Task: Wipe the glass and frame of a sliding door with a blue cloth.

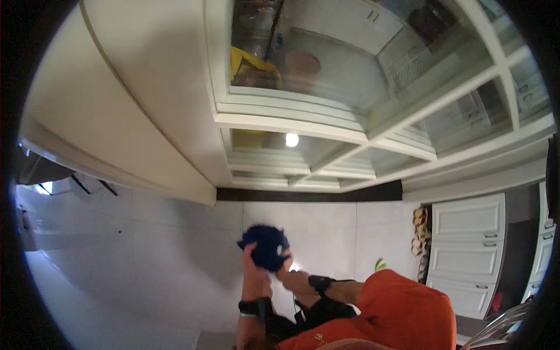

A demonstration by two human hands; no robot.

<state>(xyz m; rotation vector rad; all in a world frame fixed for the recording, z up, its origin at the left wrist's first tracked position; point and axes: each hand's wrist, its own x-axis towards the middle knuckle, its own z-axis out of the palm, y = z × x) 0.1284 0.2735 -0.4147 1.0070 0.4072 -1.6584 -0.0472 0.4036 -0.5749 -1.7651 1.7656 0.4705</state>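
Note:
Both of my hands grip a bunched dark blue cloth (264,245), held out over the pale tiled floor (319,227). My left hand (250,260) has its near left edge, with the thumb lying over the fabric. On the right side, my right hand (286,262) closes on the cloth, and some fingers are hidden by it. A small white patch shows on the cloth near the right hand; blur keeps me from telling what it is. Dark bands circle both forearms.
A white-framed glass-paned door or partition (297,127) stands ahead, above a dark base strip (306,194). A cream panel (144,87) rises at left. White cabinets (466,253) stand at right, with several shoes (420,236) beside them.

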